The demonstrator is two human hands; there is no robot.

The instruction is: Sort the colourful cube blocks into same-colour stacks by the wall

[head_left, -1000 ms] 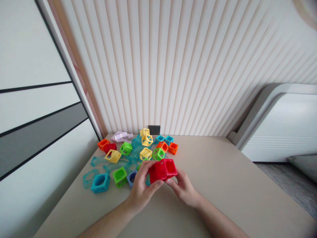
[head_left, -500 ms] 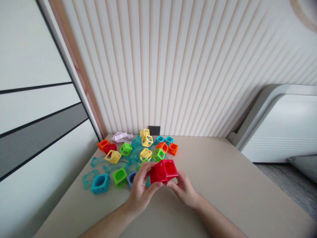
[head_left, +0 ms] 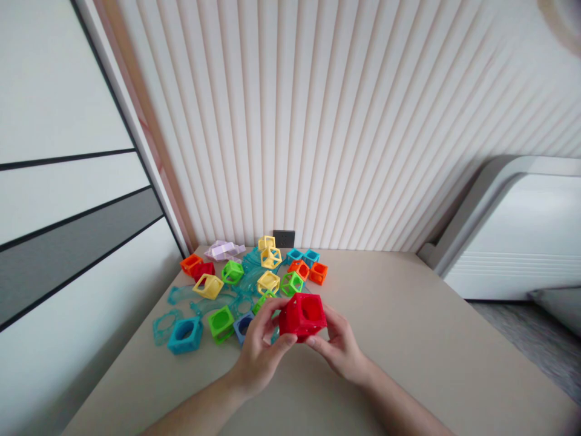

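A red hollow cube block (head_left: 302, 315) is held above the beige table (head_left: 408, 339) between both hands. My left hand (head_left: 261, 351) grips its left side with thumb and fingers closed round it. My right hand (head_left: 340, 345) pinches its right and lower edge. Just behind the hands lies a pile of similar hollow cubes: green (head_left: 221, 322), yellow (head_left: 207, 286), orange (head_left: 318, 273), a cyan one (head_left: 184, 335) and a blue one (head_left: 244, 326) partly hidden by my left fingers.
Clear teal track pieces (head_left: 181, 295) lie among the cubes near the table's left edge. A lilac piece (head_left: 223, 249) and a dark wall socket (head_left: 284, 238) sit at the back by the ribbed wall. A white rounded unit (head_left: 512, 230) stands to the right.
The red block has been turned in my hands, so a face with a round hole now points toward me. Both hands stay in about the same place.
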